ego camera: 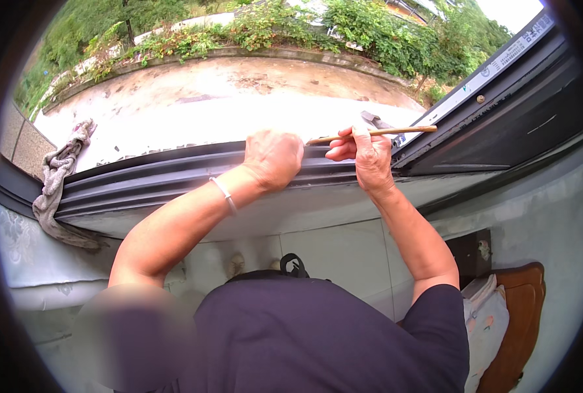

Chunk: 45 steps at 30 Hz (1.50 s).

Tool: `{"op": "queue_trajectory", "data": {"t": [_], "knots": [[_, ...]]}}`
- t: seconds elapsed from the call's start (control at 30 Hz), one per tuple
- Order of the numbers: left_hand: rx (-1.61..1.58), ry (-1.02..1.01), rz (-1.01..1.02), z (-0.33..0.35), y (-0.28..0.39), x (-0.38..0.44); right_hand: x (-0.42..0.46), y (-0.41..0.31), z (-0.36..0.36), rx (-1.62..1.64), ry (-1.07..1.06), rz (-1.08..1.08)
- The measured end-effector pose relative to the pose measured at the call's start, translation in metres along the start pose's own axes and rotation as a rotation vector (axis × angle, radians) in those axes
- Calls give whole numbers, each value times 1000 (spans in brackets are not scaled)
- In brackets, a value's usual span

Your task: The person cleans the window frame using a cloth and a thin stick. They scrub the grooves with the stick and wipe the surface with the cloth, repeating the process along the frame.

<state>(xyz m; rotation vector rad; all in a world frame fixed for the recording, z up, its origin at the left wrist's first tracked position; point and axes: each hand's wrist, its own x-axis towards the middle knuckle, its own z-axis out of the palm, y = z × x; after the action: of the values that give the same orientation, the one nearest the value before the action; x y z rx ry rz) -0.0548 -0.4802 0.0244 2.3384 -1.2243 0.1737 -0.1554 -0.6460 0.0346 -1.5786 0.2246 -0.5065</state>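
My right hand (370,154) grips a thin wooden stick (404,130) between thumb and fingers, its longer end pointing right. The stick's other end reaches the knuckles of my left hand (274,159). That hand is curled into a fist; its palm side is hidden, so I cannot tell whether it holds anything. Both hands are over the dark metal window track (173,172), whose grooves run along the sill. At the track's left end, a grey crumpled cloth (58,177) hangs over the frame. Just beyond my right hand lies a grey flat object (374,119).
The dark window frame (498,108), with a printed strip, rises on the right. Outside are a concrete yard (222,78) and a low wall (252,51) with plants. Behind me on the right stands brown wooden furniture (520,304) with a light fabric (488,324) against it.
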Motion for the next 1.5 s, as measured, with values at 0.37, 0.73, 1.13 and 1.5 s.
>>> {"op": "queue_trajectory", "data": {"t": [0.37, 0.73, 1.13, 1.5], "knots": [[-64, -30, 15, 15, 21, 15, 7, -18, -22, -141, -2, 5], [-215, -93, 30, -1, 22, 52, 17, -34, -16, -245, -36, 29], [-289, 378, -98, -77, -57, 127, 71, -78, -2, -229, 37, -566], [-814, 152, -354, -61, -90, 109, 40, -72, -26, -177, 126, -480]]}}
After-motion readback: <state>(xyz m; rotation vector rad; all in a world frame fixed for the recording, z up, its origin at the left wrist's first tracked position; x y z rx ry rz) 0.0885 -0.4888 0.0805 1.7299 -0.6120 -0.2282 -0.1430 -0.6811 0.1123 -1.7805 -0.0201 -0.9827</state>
